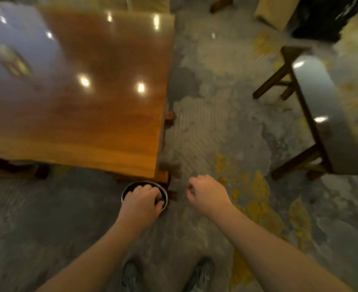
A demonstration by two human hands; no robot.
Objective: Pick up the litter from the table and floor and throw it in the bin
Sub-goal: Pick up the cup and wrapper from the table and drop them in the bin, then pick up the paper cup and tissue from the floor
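Wooden desk (79,102), glossy, light spots reflected on its top, fills the upper left; frame blurred. Just below its near right corner stands a round bin (127,191) with a pale rim and dark inside, on the grey patchy floor (216,123). Left hand (141,202) is over the bin mouth, fingers (152,191) curled down together into the opening; something small and dark sits at the fingertips, but whether it is litter pinched there cannot be told. Right hand (205,193) hangs beside the bin over the floor, fingers closed in a loose fist, nothing visible in it. Two shoes (203,272) at the bottom edge. A chair (321,114) with a grey seat stands at far right. No readable writing.
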